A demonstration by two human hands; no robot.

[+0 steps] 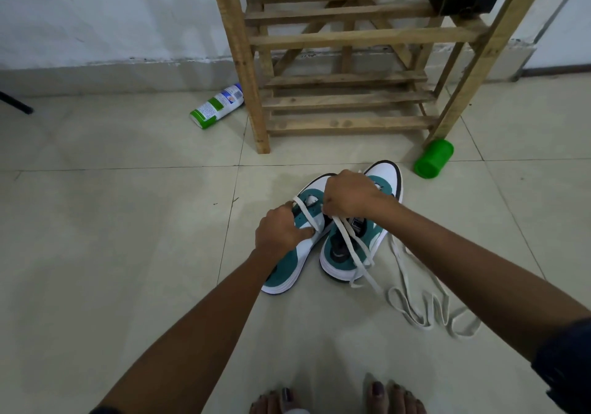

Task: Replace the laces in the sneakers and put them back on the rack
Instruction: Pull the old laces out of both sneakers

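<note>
Nearest you, your bare toes [335, 397] sit at the lower edge of the view, and both forearms reach forward from there to the pair of sneakers on the tiled floor [128, 222].

Take the left sneaker [297, 254] as your landmark. It lies with its long axis running away from you and tipped slightly to the right, heel end toward you. Your left hand [283, 231] is curled on its near-left flank, thumb pressed against the side, steadying it. Your right hand [348, 194] hovers just beyond and above the eyelet area, fingers closed in a pinching grip on the white lace [307, 214], which loops from that grip across the tongue toward your left hand. So the right hand is the working one, and the eyelets lie directly beneath and slightly toward you from it; I judge the next pull should follow the shoe's long axis.

Touching the landmark's right side is the right sneaker [358, 244], parallel to it. A loose lace [425, 308] trails on the floor to the right and nearer you.

Beyond the landmark stands the wooden rack [345, 100], its lower slats bare where visible. A green cup [433, 162] lies by its right leg, a bottle [217, 106] by its left.
</note>
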